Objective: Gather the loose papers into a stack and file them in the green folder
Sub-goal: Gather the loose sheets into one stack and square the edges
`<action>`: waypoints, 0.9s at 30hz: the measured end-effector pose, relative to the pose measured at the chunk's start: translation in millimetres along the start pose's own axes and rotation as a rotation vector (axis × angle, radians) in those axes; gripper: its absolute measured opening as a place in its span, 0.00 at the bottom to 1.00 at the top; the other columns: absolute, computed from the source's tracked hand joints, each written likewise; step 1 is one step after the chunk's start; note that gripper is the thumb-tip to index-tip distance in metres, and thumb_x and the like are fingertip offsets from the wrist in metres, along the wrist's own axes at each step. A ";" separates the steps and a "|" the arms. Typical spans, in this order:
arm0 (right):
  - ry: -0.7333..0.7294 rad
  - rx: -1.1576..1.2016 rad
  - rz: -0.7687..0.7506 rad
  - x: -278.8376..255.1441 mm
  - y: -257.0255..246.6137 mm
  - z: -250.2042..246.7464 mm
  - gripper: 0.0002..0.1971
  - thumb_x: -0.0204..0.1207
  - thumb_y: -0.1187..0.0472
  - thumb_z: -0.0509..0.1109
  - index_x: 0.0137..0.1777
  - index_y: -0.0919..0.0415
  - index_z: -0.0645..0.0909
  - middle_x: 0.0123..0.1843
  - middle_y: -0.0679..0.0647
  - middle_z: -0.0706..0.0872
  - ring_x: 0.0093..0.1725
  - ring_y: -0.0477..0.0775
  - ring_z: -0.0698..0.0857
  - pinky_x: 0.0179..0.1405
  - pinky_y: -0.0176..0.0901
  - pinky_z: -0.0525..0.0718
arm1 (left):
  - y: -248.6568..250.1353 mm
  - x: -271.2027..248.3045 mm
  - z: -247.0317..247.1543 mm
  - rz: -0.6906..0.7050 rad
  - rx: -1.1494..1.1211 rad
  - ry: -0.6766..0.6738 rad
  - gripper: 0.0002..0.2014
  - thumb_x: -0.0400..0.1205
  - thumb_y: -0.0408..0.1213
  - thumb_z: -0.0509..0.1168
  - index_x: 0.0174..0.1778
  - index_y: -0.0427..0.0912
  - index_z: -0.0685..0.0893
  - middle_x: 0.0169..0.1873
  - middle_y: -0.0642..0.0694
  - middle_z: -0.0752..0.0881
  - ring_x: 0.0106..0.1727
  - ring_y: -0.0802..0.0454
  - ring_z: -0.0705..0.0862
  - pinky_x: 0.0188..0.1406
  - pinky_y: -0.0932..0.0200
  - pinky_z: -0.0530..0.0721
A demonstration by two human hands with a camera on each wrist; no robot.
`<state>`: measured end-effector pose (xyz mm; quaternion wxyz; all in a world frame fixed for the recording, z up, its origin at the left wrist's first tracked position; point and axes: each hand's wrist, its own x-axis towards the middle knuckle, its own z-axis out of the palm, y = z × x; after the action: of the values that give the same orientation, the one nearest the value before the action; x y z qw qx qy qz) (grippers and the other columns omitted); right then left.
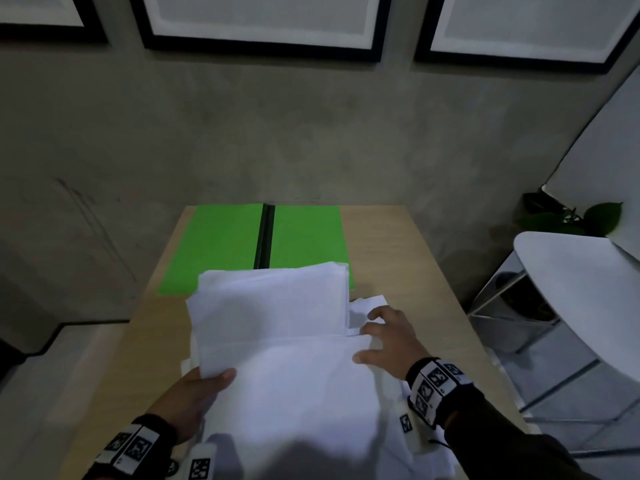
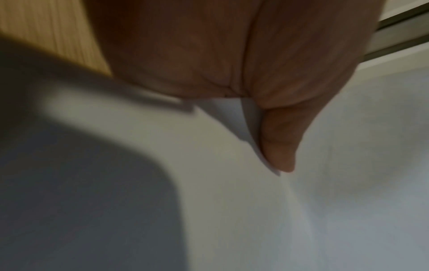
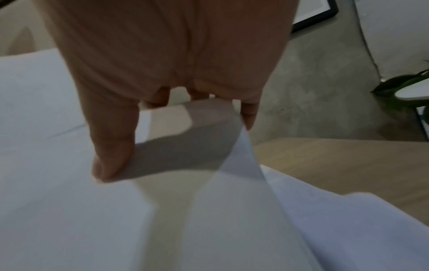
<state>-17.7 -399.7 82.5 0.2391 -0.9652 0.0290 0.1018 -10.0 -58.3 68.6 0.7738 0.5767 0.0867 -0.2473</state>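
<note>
A thick stack of white papers is raised over the wooden table, its far edge overlapping the open green folder. My left hand grips the stack's near left corner, thumb on top and fingers underneath. More loose sheets lie under and in front of it. At the pile's right edge my right hand has its thumb pressed on a sheet. Its fingers curl round that sheet's lifted edge. The folder lies flat with a black spine down its middle.
The table's far edge meets a grey concrete wall with black-framed pictures. A white round table and a green plant stand to the right. Bare wood shows along the table's right side.
</note>
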 end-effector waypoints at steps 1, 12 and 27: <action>-0.037 -0.011 -0.025 0.8 -3.7 -2.2 0.31 0.57 0.34 0.72 0.58 0.50 0.85 0.63 0.45 0.71 0.68 0.52 0.68 0.72 0.47 0.66 | -3.6 4.6 -6.7 -0.005 -0.024 -0.012 0.25 0.61 0.38 0.82 0.52 0.35 0.86 0.51 0.32 0.90 0.45 0.46 0.92 0.40 0.58 0.89; -0.076 0.199 0.009 -17.6 -10.8 -78.7 0.02 0.73 0.57 0.75 0.43 0.51 0.88 0.48 0.50 0.89 0.46 0.43 0.84 0.45 0.26 0.76 | -14.5 0.2 -17.2 -0.109 -0.125 -0.001 0.27 0.67 0.35 0.76 0.63 0.37 0.81 0.52 0.33 0.90 0.51 0.34 0.89 0.55 0.36 0.84; -0.176 -0.147 -0.035 -4.5 -17.8 -4.4 0.14 0.78 0.59 0.64 0.61 0.52 0.86 0.60 0.52 0.86 0.65 0.55 0.82 0.62 0.42 0.76 | -60.0 20.0 -5.6 -0.280 0.090 0.158 0.12 0.83 0.32 0.62 0.61 0.33 0.81 0.54 0.30 0.88 0.56 0.32 0.86 0.64 0.38 0.78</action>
<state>-19.4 -386.0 95.4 0.1713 -0.9678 -0.0166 0.1836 -20.8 -71.4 7.5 0.6959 0.6109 0.2156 -0.3100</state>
